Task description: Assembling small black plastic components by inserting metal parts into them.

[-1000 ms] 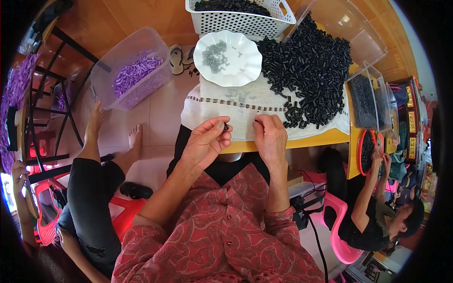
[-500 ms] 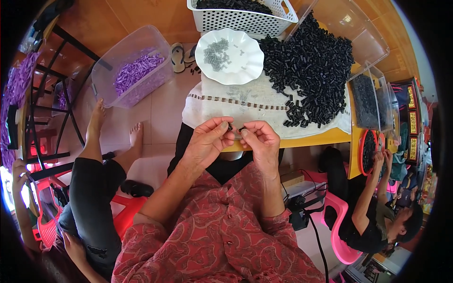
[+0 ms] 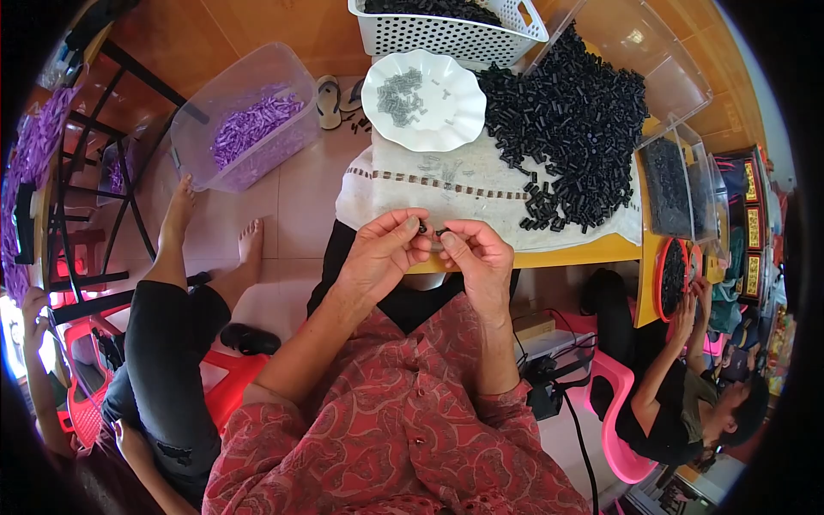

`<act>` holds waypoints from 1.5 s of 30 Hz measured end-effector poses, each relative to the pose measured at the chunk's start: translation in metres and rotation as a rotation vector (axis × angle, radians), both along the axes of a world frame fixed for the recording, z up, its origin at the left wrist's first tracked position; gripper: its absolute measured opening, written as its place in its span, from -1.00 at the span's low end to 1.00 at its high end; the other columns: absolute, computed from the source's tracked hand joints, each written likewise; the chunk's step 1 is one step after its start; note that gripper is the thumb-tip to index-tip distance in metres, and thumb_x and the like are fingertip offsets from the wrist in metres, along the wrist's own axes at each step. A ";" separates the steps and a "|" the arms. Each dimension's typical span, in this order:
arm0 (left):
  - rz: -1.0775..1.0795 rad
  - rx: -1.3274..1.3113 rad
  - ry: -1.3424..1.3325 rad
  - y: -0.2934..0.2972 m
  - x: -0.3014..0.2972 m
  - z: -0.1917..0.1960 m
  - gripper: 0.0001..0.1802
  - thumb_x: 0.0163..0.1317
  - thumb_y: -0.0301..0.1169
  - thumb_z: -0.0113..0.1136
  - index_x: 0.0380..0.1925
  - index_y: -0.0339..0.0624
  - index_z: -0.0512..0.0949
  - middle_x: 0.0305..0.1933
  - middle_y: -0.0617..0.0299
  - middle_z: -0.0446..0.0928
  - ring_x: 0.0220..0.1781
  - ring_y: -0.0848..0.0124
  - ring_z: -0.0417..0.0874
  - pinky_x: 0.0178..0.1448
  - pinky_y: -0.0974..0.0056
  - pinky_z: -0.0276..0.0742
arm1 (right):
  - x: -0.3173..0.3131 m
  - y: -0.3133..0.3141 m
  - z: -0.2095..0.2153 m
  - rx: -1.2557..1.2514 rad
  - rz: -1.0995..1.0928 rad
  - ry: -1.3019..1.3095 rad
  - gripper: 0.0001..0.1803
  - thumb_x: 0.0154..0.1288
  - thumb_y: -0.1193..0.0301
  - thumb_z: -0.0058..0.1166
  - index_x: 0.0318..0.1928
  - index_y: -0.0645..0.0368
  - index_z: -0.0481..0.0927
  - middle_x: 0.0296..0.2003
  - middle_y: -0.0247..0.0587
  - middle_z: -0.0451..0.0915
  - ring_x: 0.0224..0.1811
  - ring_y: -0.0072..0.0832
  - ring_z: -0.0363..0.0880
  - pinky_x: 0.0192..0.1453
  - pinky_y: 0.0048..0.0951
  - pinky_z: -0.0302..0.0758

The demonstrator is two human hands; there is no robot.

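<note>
My left hand (image 3: pixel 384 249) pinches a small black piece (image 3: pixel 422 228) between thumb and fingertips. Close beside it, my right hand (image 3: pixel 482 257) pinches another small dark piece (image 3: pixel 441 232), mostly covered by the fingers. Both hands are held just in front of the table's near edge, fingertips almost meeting. Beyond them lies a white cloth (image 3: pixel 403 206) with a few small clear pieces (image 3: pixel 446 172) on it. A scalloped white plate (image 3: pixel 463 120) holds a heap of similar clear pieces (image 3: pixel 400 96). To the right is a large pile of short black cylindrical parts (image 3: pixel 575 129).
A white perforated basket (image 3: pixel 446 45) of black parts stands at the back. Clear boxes (image 3: pixel 682 184) are on the right. A clear tub (image 3: pixel 245 124) of purple pieces sits left. One person (image 3: pixel 674 369) works over a red tray (image 3: pixel 659 279) at right; another (image 3: pixel 163 369) sits left.
The whole view has shifted slightly, so things on the table sit a little farther right. My hands keep nearly the same pinching pose.
</note>
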State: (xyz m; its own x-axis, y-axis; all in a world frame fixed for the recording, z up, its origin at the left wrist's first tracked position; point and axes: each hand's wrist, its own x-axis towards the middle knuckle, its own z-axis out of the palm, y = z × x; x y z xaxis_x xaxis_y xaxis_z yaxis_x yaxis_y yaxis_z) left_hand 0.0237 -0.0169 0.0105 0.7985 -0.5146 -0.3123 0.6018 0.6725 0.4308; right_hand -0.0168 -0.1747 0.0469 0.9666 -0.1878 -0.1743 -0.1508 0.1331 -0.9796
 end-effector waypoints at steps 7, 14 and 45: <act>0.028 0.003 0.002 -0.002 0.000 0.002 -0.76 0.36 -0.45 0.07 -0.03 -0.31 0.53 -0.20 0.15 0.57 -0.27 0.47 0.59 -0.15 0.38 0.57 | -0.001 0.003 0.002 0.039 -0.020 0.001 -0.83 0.27 0.47 0.20 -0.15 0.28 0.60 -0.41 -0.37 0.61 -0.44 -0.73 0.50 -0.36 -0.70 0.46; 0.026 0.005 0.012 -0.001 0.000 0.001 -0.76 0.37 -0.45 0.05 -0.03 -0.31 0.52 -0.20 0.16 0.57 -0.27 0.48 0.59 -0.15 0.38 0.56 | -0.001 0.006 -0.002 0.034 -0.019 -0.047 -0.84 0.19 0.52 0.27 -0.23 0.30 0.62 -0.48 -0.38 0.60 -0.47 -0.74 0.49 -0.39 -0.72 0.44; 0.077 -0.054 -0.046 -0.004 -0.004 -0.004 -0.77 0.36 -0.49 0.05 -0.03 -0.28 0.55 -0.17 0.15 0.60 -0.27 0.47 0.61 -0.14 0.35 0.60 | -0.002 0.016 0.002 -0.041 -0.003 -0.112 -0.91 0.29 0.59 0.13 -0.21 0.35 0.57 -0.37 -0.27 0.64 -0.35 -0.69 0.56 -0.22 -0.66 0.50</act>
